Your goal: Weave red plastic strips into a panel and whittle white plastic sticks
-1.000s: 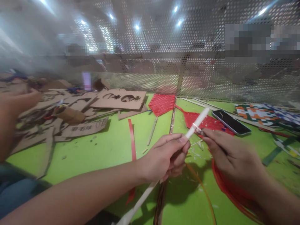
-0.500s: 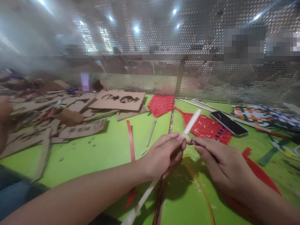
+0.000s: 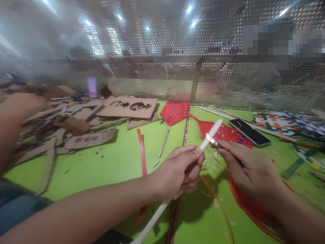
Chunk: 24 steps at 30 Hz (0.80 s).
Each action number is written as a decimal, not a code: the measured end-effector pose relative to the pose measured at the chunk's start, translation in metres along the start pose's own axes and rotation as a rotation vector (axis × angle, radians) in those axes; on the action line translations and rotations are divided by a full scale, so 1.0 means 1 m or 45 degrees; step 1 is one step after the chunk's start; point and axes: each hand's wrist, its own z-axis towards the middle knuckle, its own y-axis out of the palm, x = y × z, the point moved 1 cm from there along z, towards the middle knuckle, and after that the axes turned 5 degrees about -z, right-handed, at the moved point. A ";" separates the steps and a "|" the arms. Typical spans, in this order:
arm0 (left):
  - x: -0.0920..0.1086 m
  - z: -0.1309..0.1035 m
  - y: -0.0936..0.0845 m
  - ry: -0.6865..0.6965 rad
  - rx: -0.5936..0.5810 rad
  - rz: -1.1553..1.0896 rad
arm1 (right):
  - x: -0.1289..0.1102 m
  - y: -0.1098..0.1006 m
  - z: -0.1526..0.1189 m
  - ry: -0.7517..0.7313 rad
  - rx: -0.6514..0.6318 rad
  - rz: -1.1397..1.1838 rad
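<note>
Right now, the person's left hand (image 3: 186,169) is closed firmly around a long, pale flat stick (image 3: 215,127), which stands aslant to the left of the black smartphone (image 3: 250,132), its upper end the nearer to the phone and its lower end running toward the person. The right hand (image 3: 246,167), in front of the phone, pinches a small metal-bladed knife (image 3: 216,144) between thumb and forefinger; the bright blade lies across the stick above the left fist, and the fingers hide most of the handle.

Just left of the phone, partly behind the stick, a red woven piece (image 3: 225,133) lies on the green tabletop (image 3: 88,176). Farther left of the phone are another red woven piece (image 3: 175,113), pointed at its near end, and a cardboard sheet with cut-out figures (image 3: 122,113). An orange, white and green checkered weave (image 3: 278,123) lies to the phone's right, and a bundle of red strips (image 3: 245,201) curves nearer the person than the phone.
</note>
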 end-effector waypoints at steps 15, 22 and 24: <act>-0.001 0.000 -0.003 0.065 0.142 0.310 | 0.007 -0.006 0.003 0.010 -0.125 0.070; 0.001 -0.001 -0.005 0.024 0.037 0.225 | 0.002 0.003 -0.003 -0.045 -0.062 0.041; 0.000 -0.004 -0.004 0.008 0.005 0.200 | 0.017 -0.004 -0.002 0.057 -0.033 -0.019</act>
